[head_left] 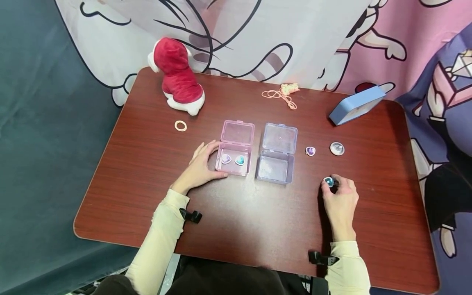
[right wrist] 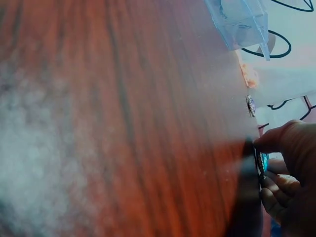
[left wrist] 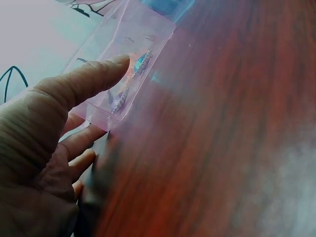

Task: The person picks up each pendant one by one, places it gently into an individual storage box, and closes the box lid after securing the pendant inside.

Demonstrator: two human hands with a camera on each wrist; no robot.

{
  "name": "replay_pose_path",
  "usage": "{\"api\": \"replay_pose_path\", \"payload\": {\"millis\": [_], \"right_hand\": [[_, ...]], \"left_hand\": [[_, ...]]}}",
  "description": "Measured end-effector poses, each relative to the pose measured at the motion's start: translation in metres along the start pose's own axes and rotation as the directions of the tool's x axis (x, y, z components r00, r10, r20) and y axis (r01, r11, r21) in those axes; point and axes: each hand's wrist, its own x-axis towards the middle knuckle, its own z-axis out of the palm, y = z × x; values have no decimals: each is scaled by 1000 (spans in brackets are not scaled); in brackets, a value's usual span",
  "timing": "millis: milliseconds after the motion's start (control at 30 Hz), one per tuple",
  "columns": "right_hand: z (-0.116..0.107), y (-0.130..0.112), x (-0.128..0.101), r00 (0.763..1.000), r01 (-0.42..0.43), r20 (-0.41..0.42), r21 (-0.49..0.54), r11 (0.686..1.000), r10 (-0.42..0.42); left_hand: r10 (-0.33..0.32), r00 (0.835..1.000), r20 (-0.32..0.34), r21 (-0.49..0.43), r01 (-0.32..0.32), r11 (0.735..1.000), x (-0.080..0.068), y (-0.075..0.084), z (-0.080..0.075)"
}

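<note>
My left hand [head_left: 199, 169] holds the small pink see-through box [head_left: 241, 173] at its left side, thumb at the near edge and fingers farther back. Its lid stands open away from me. Inside lie a lilac heart-shaped gem [head_left: 226, 159] and a teal heart-shaped gem [head_left: 239, 160], both with pale beaded rims. Over at the right, my right hand [head_left: 340, 200] pinches another teal gem [head_left: 328, 182] between thumb and fingers, low at the tabletop. In the right wrist view this teal gem [right wrist: 264, 162] shows edge-on, partly hidden by the fingers.
Right of the pink box stands an open bluish clear box [head_left: 274, 168]. Farther right lie a purple heart gem [head_left: 310, 151] and a round silvery piece [head_left: 337, 148]. Behind are a plush toy in red [head_left: 180, 78], a cream ring [head_left: 180, 125], peach cord [head_left: 285, 94] and a blue box [head_left: 357, 105].
</note>
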Motion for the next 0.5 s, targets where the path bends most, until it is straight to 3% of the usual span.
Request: {"api": "replay_pose_path", "payload": {"millis": [500], "right_hand": [[2, -3, 6, 1000, -11, -15, 21, 1000, 12]], "left_hand": [[27, 999, 18, -26, -27, 999, -1, 0, -5]]}}
